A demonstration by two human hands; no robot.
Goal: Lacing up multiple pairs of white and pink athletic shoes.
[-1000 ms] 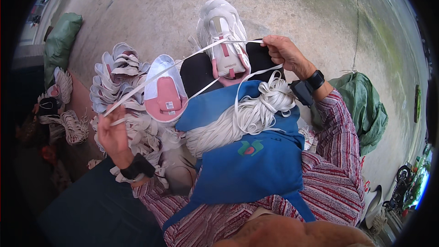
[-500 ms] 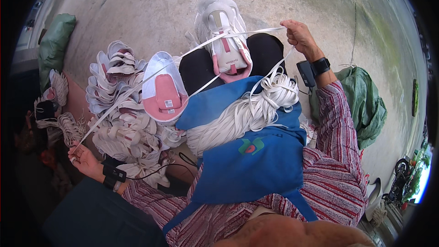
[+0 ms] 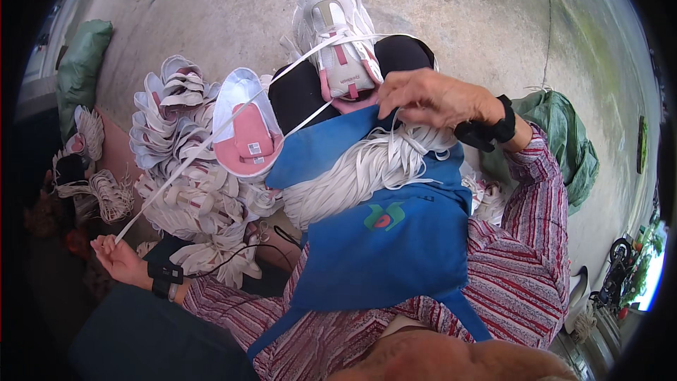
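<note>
A white and grey sneaker (image 3: 343,56) with pink trim rests between my black-clad knees, its heel toward me. My left hand (image 3: 121,262), far out at the left, is closed on a white shoelace (image 3: 185,162) pulled taut from the sneaker's upper. A second strand slants down to the left from the heel area. My right hand (image 3: 441,99) hangs over a thick bundle of white laces (image 3: 352,180) on my blue apron (image 3: 384,261), beside the sneaker's heel. Its fingers are curled; what they hold, if anything, is hidden.
Left of my knees lie a white and pink shoe piece (image 3: 248,127) and a heap of sneaker uppers (image 3: 194,190). Farther left are another lace bundle (image 3: 111,196) and a green sack (image 3: 84,63). Another green sack (image 3: 560,148) stands at the right on the concrete floor (image 3: 479,7).
My right hand has come in from the upper right, down to the sneaker's heel and the lace bundle. The left hand has shifted slightly left and down, still holding the shoelace.
</note>
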